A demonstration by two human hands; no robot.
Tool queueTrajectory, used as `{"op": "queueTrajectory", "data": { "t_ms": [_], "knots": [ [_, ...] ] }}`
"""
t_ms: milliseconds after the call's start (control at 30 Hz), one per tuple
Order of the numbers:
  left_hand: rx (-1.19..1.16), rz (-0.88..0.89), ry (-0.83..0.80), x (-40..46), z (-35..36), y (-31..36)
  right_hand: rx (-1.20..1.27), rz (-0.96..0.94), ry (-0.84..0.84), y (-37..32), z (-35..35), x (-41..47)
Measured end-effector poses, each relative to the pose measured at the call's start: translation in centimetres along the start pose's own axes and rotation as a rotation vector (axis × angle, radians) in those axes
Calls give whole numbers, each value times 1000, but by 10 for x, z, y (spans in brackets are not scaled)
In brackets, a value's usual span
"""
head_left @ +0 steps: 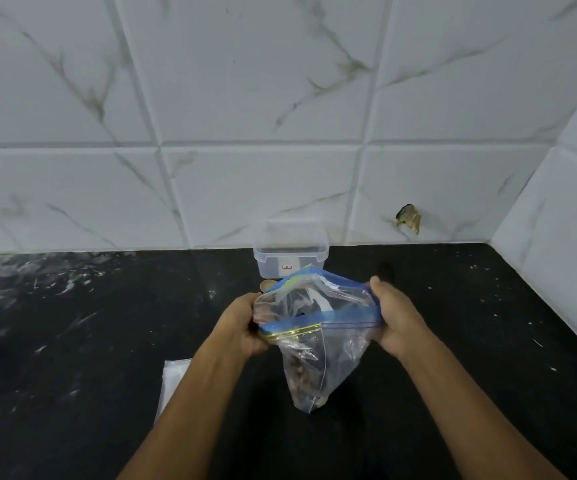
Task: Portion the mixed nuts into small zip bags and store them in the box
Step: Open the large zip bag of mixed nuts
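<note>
A black speckled bench [72, 341] meets white marble-veined wall tiles [263, 98] that turn a corner at right; one tile shows a chipped hole [409, 218].

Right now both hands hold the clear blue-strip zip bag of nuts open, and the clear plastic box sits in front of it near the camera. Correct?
Not quite. In the head view the clear plastic box sits behind the clear blue-strip zip bag, against the tiled wall. Left hand and right hand do hold it open.
</note>
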State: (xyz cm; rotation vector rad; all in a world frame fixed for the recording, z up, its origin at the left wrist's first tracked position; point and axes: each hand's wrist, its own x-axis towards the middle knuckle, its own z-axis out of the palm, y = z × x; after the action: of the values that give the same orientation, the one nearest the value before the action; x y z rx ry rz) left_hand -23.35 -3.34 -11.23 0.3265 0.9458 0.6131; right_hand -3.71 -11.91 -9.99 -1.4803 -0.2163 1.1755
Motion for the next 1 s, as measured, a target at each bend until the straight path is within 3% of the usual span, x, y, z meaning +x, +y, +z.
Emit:
{"op": "queueTrajectory", "data": {
  "t_ms": [67, 133, 233, 300, 367, 433, 533, 633, 767, 1000],
  "knots": [
    [37, 1, -3, 9, -3, 0, -356, -357, 86, -7, 4, -3],
    [72, 27, 10, 16, -3, 1, -696, -703, 32, -19, 9, -6],
    [110, 43, -53, 16, 5, 0, -1184, -848, -81, -20, 23, 6],
    [119, 57, -27, 20, 6, 2, -1296, -874, -41, -16, 31, 11],
    [169, 37, -26, 27, 4, 3, -1248, -877, 2, -14, 34, 14],
    [231, 36, -21, 18, 7, 8, -1133, -775, -95, -15, 32, 14],
    [341, 70, -49, 0, 12, 15, -630, -345, -261, -21, 31, 5],
    [685, 308, 30, -20, 19, 20, -109, 56, -238, -23, 30, 3],
    [1352, 505, 203, -59, 17, 9, 35, 108, -172, -14, 28, 4],
    [1753, 484, 335, -113, 4, -6, 194, 12, -39, -8, 20, -8]
  ]
}}
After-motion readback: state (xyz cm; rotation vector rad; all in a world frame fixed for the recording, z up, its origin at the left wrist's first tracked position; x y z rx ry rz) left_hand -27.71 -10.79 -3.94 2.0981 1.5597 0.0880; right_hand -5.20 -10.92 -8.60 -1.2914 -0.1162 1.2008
